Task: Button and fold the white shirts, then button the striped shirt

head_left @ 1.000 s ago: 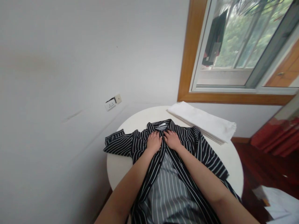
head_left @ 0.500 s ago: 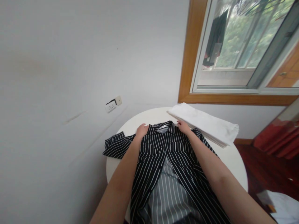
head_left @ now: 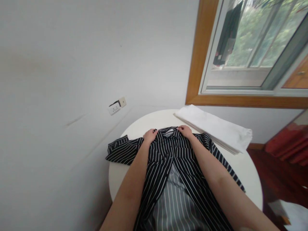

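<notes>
A black shirt with white stripes [head_left: 161, 157] lies front up on a round white table [head_left: 134, 128], its collar toward the wall and its lower front parted over the grey inside. My left hand [head_left: 150, 136] is closed on the shirt at the left side of the collar. On the collar's right side, my right hand [head_left: 185, 131] pinches the cloth. One sleeve stretches out to the left with its end folded; the other runs down to the right, partly behind my right forearm. The shirt's lower end leaves the view at the bottom.
A folded white cloth stack [head_left: 214, 126] lies at the table's back right. Behind the table is a wall with a socket [head_left: 114, 108] and a wood-framed window [head_left: 192, 80]. Red fabric [head_left: 288, 141] and a white item [head_left: 293, 211] are at right.
Both hands have moved closer together at the collar, and the collar has drawn in between them. The right sleeve now shows farther down to the right. The view has shifted slightly.
</notes>
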### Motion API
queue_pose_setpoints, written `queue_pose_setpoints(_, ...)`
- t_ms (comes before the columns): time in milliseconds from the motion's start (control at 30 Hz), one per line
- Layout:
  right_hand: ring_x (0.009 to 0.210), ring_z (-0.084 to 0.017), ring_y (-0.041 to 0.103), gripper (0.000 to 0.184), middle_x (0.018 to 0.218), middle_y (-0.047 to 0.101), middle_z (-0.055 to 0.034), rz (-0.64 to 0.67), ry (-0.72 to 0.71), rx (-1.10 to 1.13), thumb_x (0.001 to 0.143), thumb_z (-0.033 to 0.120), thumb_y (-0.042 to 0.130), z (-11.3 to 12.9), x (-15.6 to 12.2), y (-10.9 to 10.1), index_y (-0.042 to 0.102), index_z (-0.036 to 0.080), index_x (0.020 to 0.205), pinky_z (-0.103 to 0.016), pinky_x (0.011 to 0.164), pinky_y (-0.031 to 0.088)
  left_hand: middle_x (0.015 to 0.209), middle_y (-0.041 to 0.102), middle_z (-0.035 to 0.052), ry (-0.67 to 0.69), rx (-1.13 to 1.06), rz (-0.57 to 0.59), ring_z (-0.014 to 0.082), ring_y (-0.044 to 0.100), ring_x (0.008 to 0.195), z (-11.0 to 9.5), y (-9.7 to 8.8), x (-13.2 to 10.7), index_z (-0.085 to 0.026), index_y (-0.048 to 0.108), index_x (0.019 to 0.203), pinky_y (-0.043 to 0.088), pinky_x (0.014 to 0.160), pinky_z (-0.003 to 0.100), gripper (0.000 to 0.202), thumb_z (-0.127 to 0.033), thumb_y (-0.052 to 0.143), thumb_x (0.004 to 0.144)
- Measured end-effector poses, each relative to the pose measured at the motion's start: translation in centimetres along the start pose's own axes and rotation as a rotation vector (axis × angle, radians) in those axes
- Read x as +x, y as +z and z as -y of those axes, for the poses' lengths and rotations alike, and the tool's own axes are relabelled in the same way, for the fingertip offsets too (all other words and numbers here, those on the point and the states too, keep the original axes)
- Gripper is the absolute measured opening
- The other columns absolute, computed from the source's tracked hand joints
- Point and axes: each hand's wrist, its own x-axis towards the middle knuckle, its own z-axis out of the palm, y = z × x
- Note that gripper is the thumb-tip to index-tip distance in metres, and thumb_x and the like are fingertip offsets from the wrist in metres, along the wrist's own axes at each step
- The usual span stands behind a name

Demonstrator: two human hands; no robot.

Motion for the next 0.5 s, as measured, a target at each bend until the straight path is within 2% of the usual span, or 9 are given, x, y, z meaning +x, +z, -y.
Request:
queue_pose_setpoints(100, 0.091, -0.020, 0.061, 0.027, 0.094, 0.069, -0.0075, -0.071, -0.009, 0.019, 0.085, 0.040, 0.057, -0.2, -0.1, 0.1, 0.067, 0.018, 0.095, -0.029, 0.080, 0.044, 0.096, 0.070, 0.0068, 0.029, 0.001, -0.037, 0.0226, 0.063, 0.094, 0.0, -0.1, -0.2, -0.020, 0.066, 0.091, 0.043, 0.075, 0.029, 0.037, -0.051, 0.046, 0.089)
queue_pose_setpoints(200, 0.086, -0.017, 0.061, 0.026, 0.091, 0.067, -0.0061, -0.126, -0.044, 0.046, 0.088, 0.039, 0.050, -0.2, -0.4, -0.3, 0.062, 0.017, 0.093, -0.027, 0.077, 0.044, 0.089, 0.068, 0.0056, 0.082, -0.007, -0.109, 0.0191, 0.062, 0.086, -0.2, -0.2, -0.3, -0.019, 0.062, 0.086, 0.043, 0.074, 0.027, 0.036, -0.049, 0.042, 0.092)
queue_pose_setpoints(333, 0.079, -0.018, 0.060, 0.026, 0.085, 0.066, -0.0046, -0.178, -0.072, 0.043, 0.092, 0.038, 0.044, 0.2, -0.7, -0.9, 0.057, 0.017, 0.098, -0.027, 0.073, 0.043, 0.095, 0.065, 0.0082, 0.125, 0.002, -0.219, 0.0198, 0.060, 0.093, -0.9, -0.2, -0.2, -0.018, 0.057, 0.091, 0.043, 0.078, 0.028, 0.033, -0.045, 0.038, 0.095)
queue_pose_setpoints(500, 0.085, -0.022, 0.059, 0.022, 0.090, 0.066, -0.0090, -0.234, -0.058, -0.037, 0.093, 0.032, 0.044, 1.2, -0.7, -1.0, 0.057, 0.016, 0.104, -0.032, 0.079, 0.040, 0.092, 0.066, 0.0101, 0.123, 0.110, -0.275, 0.0215, 0.062, 0.085, -2.1, 0.5, -0.4, -0.017, 0.051, 0.104, 0.043, 0.072, 0.029, 0.030, -0.041, 0.034, 0.097)
